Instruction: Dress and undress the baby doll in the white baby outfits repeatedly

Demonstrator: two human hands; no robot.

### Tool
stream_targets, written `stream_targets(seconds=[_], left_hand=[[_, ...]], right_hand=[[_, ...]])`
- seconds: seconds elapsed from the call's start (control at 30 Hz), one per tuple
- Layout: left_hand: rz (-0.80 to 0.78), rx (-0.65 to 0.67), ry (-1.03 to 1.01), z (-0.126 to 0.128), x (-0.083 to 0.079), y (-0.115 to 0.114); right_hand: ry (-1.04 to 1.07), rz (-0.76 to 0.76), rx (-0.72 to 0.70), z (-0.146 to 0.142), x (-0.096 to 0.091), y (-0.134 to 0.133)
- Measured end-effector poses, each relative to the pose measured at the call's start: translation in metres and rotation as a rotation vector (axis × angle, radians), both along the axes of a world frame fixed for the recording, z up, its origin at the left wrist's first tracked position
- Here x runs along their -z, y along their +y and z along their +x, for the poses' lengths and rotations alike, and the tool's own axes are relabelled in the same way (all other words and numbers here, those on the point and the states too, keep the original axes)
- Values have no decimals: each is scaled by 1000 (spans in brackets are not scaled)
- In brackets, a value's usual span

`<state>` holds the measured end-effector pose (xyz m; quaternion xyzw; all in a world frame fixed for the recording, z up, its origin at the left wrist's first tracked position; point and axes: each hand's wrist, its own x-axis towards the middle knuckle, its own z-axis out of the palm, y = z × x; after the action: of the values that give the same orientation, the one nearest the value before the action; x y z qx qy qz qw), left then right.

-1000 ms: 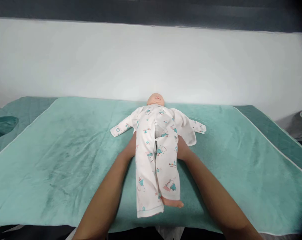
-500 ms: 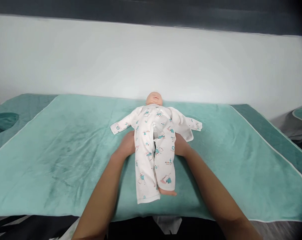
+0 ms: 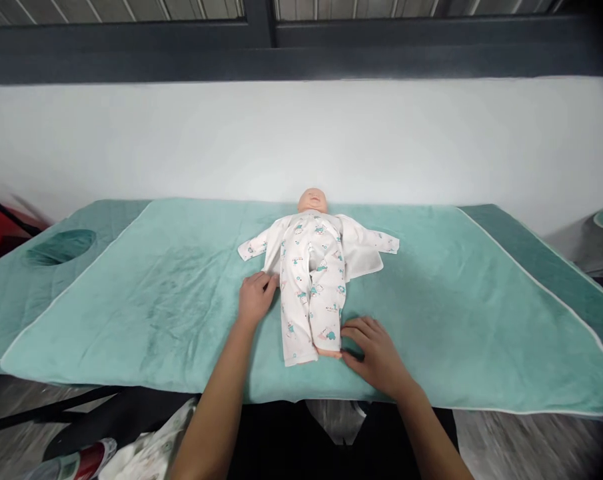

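Observation:
A baby doll (image 3: 313, 200) lies on its back, head toward the wall. It wears white printed trousers (image 3: 295, 293) and a white long-sleeved shirt (image 3: 364, 250), its sleeves spread out sideways and its front panels folded out. My left hand (image 3: 256, 295) rests beside the trousers at thigh height, fingertips at the shirt's lower edge, thumb apart. By the lower trouser leg is my right hand (image 3: 374, 350), fingers and thumb apart, its tips close to the cuff and the doll's bare foot (image 3: 330, 353). The other foot is hidden inside its trouser leg.
A green padded bed cover (image 3: 181, 300) lies under the doll, against a white wall (image 3: 181, 143). At the left is a face hole (image 3: 61, 247). Below the front edge are a bottle with a red label (image 3: 88, 460) and a printed cloth (image 3: 151, 453).
Both hands have come out from around the doll's hips. The right hand moved down beside the foot; the left is beside the thigh. The trousers look straighter, and the view has shifted.

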<state>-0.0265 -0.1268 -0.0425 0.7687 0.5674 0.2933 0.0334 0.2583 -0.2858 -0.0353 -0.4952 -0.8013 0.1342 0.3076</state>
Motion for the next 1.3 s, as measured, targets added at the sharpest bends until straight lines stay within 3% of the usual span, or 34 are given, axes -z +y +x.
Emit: stream_targets(seconds=[0.23,0.37,0.47,0.6,0.73,0.83,0.97,1.13,1.3], left_hand=[[-22,1,-29,1,0,4],[-21,-25,-10,1,-1,5],[-17,-24,-19,1,1,6],[-32,-33,-32,0,3,8],[-35,-34,-47,1,4,8],[-28,-29,-60,0,4,8],[-25,-25,-76,0,5,8],[-26,-26,-63,0,5,8],[-27,-22,-71,-2,7,9]], right_hand=[[100,20,-60,-6,2,0],[427,-34,-101,-11,-3,-25],[492,-18,-107,-15,-10,-48],[331,20,-104,-13,-20,-63],[-10,-107,-122,-4,-29,-58],[-34,-27,-73,-6,-37,-51],[-45,85,-21,-37,-45,-40],[-176,-20,43,-86,-38,-22],[-109,-19,21,-94,-32,-26]])
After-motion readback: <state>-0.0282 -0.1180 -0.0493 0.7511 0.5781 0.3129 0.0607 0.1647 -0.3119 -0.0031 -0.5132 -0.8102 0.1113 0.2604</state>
